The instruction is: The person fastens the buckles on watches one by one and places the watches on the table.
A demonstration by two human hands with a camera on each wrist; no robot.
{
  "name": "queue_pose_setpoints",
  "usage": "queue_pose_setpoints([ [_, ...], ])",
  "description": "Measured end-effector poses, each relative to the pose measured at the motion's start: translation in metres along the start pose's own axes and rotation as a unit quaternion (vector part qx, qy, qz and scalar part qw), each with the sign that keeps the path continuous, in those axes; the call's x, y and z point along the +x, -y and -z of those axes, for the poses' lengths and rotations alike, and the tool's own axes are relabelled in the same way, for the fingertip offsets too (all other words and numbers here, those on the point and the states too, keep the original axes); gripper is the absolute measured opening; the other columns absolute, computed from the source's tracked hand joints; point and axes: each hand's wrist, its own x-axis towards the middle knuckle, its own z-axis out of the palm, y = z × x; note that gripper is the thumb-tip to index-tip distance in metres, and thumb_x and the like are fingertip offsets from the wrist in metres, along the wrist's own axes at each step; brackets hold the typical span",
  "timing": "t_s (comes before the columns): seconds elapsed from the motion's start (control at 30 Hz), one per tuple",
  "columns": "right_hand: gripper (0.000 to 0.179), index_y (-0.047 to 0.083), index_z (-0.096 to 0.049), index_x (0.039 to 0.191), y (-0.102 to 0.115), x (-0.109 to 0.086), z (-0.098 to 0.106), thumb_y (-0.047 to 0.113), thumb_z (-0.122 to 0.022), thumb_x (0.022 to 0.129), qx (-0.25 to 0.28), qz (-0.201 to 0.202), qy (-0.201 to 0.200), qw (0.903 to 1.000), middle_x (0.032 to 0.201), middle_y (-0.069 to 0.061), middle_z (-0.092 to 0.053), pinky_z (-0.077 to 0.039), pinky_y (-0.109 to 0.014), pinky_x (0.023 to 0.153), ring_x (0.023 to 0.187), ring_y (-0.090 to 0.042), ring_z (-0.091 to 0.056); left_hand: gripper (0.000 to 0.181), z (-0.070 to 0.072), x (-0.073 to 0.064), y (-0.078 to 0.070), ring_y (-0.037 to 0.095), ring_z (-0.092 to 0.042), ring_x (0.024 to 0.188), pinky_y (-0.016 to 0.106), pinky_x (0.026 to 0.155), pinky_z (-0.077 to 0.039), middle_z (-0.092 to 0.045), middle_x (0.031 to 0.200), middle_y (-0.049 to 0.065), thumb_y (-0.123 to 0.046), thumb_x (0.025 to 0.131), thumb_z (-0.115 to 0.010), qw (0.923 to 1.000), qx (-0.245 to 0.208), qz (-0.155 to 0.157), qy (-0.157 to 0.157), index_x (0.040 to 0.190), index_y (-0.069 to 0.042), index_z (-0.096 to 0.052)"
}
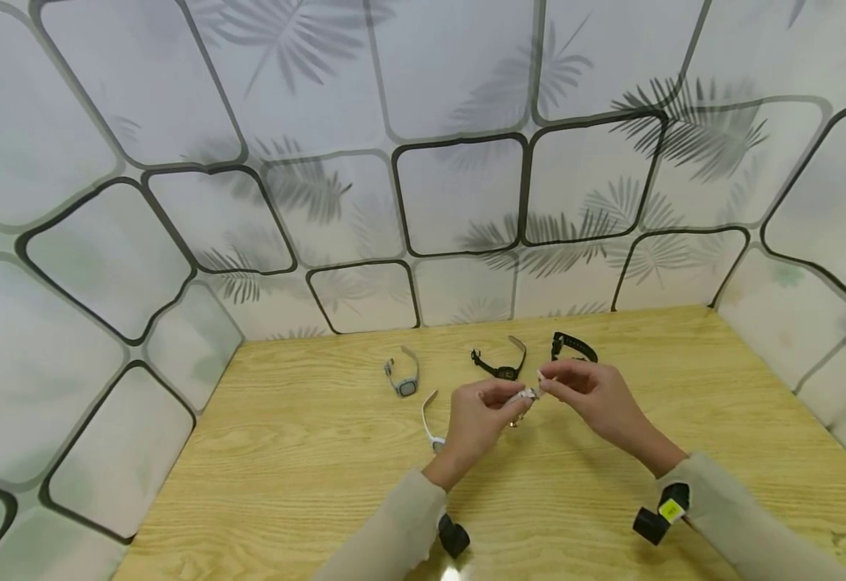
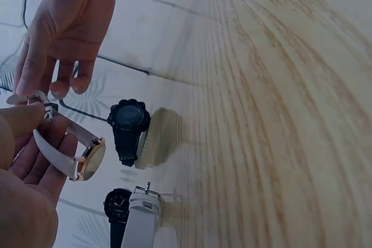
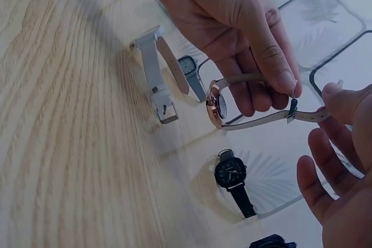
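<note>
Between my two hands, above the table, hangs a wristwatch (image 3: 215,105) with a pale strap and a rose-gold case. Its strap forms a loop, with the tail through the metal buckle (image 2: 51,110). My left hand (image 1: 483,415) pinches the strap at the buckle between thumb and fingers. Opposite it, my right hand (image 1: 597,399) pinches the strap's tail end between thumb and index finger; its other fingers curve loosely in the right wrist view. The case hangs below the pinched straps, its round face turned sideways in the left wrist view.
On the wooden table (image 1: 307,476) lie a white-strapped watch (image 3: 152,74) beside my left hand, a grey watch (image 1: 407,387) farther left, a square-faced black watch (image 1: 506,373) behind the hands and another black watch (image 1: 575,347) behind my right hand. Patterned fabric walls (image 1: 459,194) enclose the table.
</note>
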Motion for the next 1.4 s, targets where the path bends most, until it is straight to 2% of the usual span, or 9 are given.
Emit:
queue_pose_setpoints([
  [0.17, 0.019, 0.014, -0.077, 0.116, 0.003, 0.002, 0.002, 0.016, -0.074, 0.097, -0.076, 0.045, -0.004, 0.9961, 0.107, 0.002, -0.074, -0.059, -0.027, 0.070, 0.084, -0.007, -0.068, 0.013, 0.001, 0.001, -0.001, 0.010, -0.074, 0.082, 0.026, 0.077, -0.061, -0.078, 0.093, 0.002, -0.011, 0.092, -0.079, 0.9998, 0.008, -0.017, -0.002, 0.104, -0.006, -0.080],
  [0.33, 0.018, 0.016, -0.077, 0.113, 0.007, 0.005, 0.004, 0.012, -0.076, 0.095, -0.112, 0.086, 0.001, 0.9900, 0.102, 0.005, -0.074, -0.058, -0.027, 0.068, 0.081, -0.005, -0.067, 0.010, 0.002, 0.002, -0.001, 0.011, -0.074, 0.082, 0.027, 0.078, -0.061, -0.077, 0.092, 0.002, -0.010, 0.093, -0.078, 0.9998, 0.006, -0.019, 0.002, 0.102, -0.006, -0.079],
  [0.57, 0.022, 0.019, -0.078, 0.105, 0.014, 0.012, 0.007, 0.006, -0.082, 0.088, -0.178, 0.186, 0.024, 0.9659, 0.095, 0.011, -0.071, -0.056, -0.031, 0.063, 0.075, -0.001, -0.060, 0.011, 0.006, 0.003, -0.004, 0.017, -0.074, 0.083, 0.025, 0.079, -0.060, -0.077, 0.096, 0.008, -0.012, 0.094, -0.077, 0.9997, 0.007, -0.010, 0.022, 0.104, -0.006, -0.079],
  [0.7, 0.018, 0.018, -0.079, 0.102, 0.019, 0.015, 0.008, 0.009, -0.083, 0.087, -0.224, 0.194, 0.057, 0.9535, 0.096, 0.009, -0.070, -0.056, -0.033, 0.061, 0.075, -0.002, -0.060, 0.012, 0.007, 0.003, -0.005, 0.022, -0.074, 0.084, 0.025, 0.079, -0.060, -0.077, 0.097, 0.010, -0.013, 0.094, -0.077, 0.9996, 0.007, -0.012, 0.024, 0.104, -0.005, -0.079],
  [0.93, 0.015, 0.019, -0.079, 0.099, 0.023, 0.014, 0.008, 0.011, -0.083, 0.087, -0.258, 0.191, 0.081, 0.9437, 0.095, 0.010, -0.067, -0.054, -0.028, 0.063, 0.077, -0.004, -0.061, 0.011, 0.005, 0.002, -0.007, 0.021, -0.074, 0.088, 0.024, 0.081, -0.060, -0.077, 0.098, 0.010, -0.012, 0.093, -0.078, 0.9998, 0.006, -0.002, 0.017, 0.103, -0.006, -0.079],
  [1.03, 0.017, 0.019, -0.079, 0.100, 0.021, 0.013, 0.006, 0.009, -0.083, 0.087, -0.251, 0.200, 0.074, 0.9442, 0.096, 0.010, -0.068, -0.054, -0.027, 0.063, 0.077, -0.004, -0.061, 0.012, 0.004, 0.002, -0.006, 0.022, -0.074, 0.090, 0.024, 0.081, -0.060, -0.077, 0.098, 0.010, -0.011, 0.094, -0.078, 0.9999, 0.004, 0.003, 0.016, 0.103, -0.005, -0.079],
  [1.2, 0.021, 0.017, -0.079, 0.103, 0.014, 0.010, 0.003, 0.004, -0.081, 0.087, -0.191, 0.196, 0.056, 0.9602, 0.097, 0.008, -0.070, -0.054, -0.025, 0.061, 0.074, -0.001, -0.060, 0.012, 0.002, 0.002, -0.002, 0.026, -0.073, 0.091, 0.025, 0.081, -0.060, -0.077, 0.100, 0.012, -0.009, 0.093, -0.078, 0.9998, 0.011, 0.009, 0.012, 0.105, -0.004, -0.079],
  [1.3, 0.023, 0.015, -0.078, 0.107, 0.010, 0.007, 0.003, 0.002, -0.080, 0.088, -0.159, 0.174, 0.049, 0.9705, 0.097, 0.007, -0.072, -0.056, -0.025, 0.061, 0.073, -0.001, -0.061, 0.013, 0.001, 0.002, -0.001, 0.027, -0.073, 0.092, 0.025, 0.082, -0.060, -0.076, 0.100, 0.013, -0.008, 0.093, -0.078, 0.9998, 0.015, 0.009, 0.009, 0.105, -0.003, -0.079],
  [1.4, 0.022, 0.014, -0.077, 0.111, 0.005, 0.005, 0.003, 0.005, -0.077, 0.092, -0.140, 0.131, 0.048, 0.9803, 0.100, 0.005, -0.074, -0.058, -0.027, 0.065, 0.078, -0.005, -0.066, 0.012, 0.001, 0.002, -0.001, 0.025, -0.074, 0.092, 0.026, 0.082, -0.060, -0.077, 0.100, 0.012, -0.010, 0.093, -0.078, 0.9998, 0.013, 0.008, 0.009, 0.104, -0.004, -0.079],
])
